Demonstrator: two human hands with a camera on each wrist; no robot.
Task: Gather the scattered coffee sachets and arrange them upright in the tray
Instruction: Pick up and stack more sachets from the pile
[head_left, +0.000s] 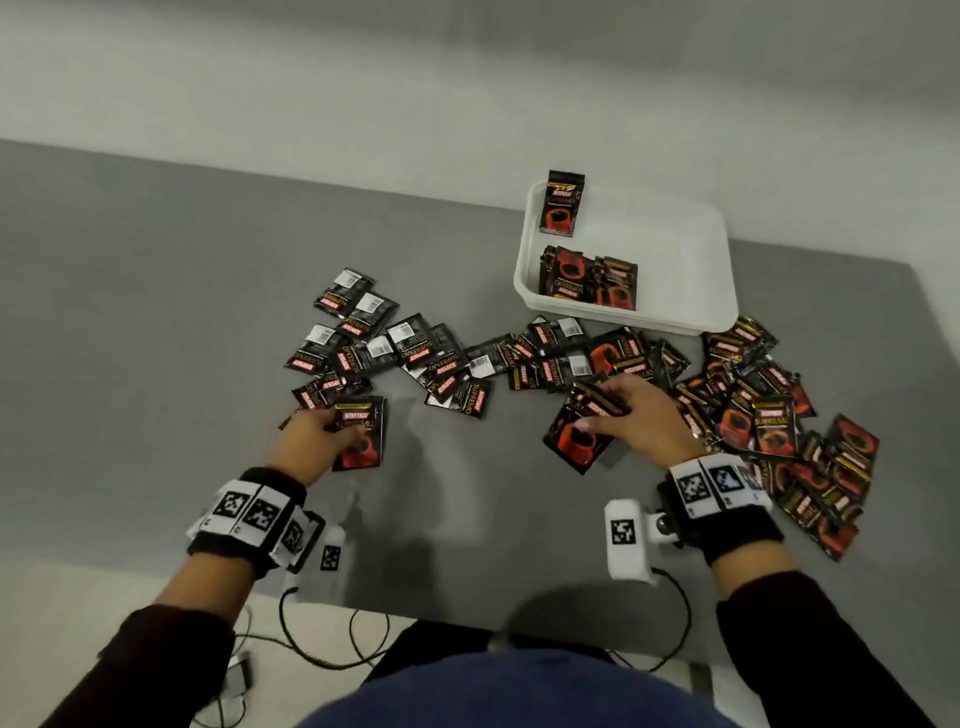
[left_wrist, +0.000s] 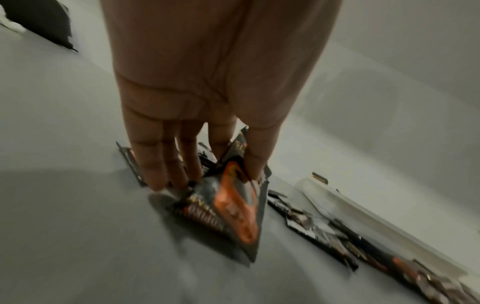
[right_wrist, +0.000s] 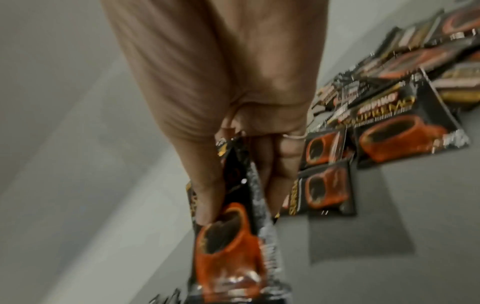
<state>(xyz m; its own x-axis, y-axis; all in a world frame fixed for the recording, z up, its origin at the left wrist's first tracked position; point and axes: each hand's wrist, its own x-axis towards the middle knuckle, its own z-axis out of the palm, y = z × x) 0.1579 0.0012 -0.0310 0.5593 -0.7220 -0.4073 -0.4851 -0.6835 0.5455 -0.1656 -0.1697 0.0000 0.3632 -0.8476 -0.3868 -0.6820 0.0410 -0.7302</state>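
A grey table (head_left: 156, 312) filled most of the head view, seen from above, with a pale wall behind it. Across its middle and right side lay a wide scatter of black and orange coffee sachets (head_left: 447, 364), some face up, some face down, overlapping in loose heaps; the thickest heap (head_left: 779, 415) sat at the right. A white tray (head_left: 717, 270) stood at the far right of the table, just beyond the scatter. Inside it, one sachet (head_left: 563, 205) stood upright against the far left corner, and a small group (head_left: 587, 280) leaned along the near wall.

The person's forearms reached in from the bottom, each wearing a wristband with black and white markers. The hands were well apart. The left hand (head_left: 311, 436) pinched one sachet (head_left: 363, 436), thumb on its printed face and fingers (left_wrist: 153, 164) behind, at the left end of the scatter. The right hand (head_left: 639, 421) gripped a small stack of sachets (head_left: 582, 436) between thumb and fingers, beside the right-hand heap. Both wrist views were blurred.
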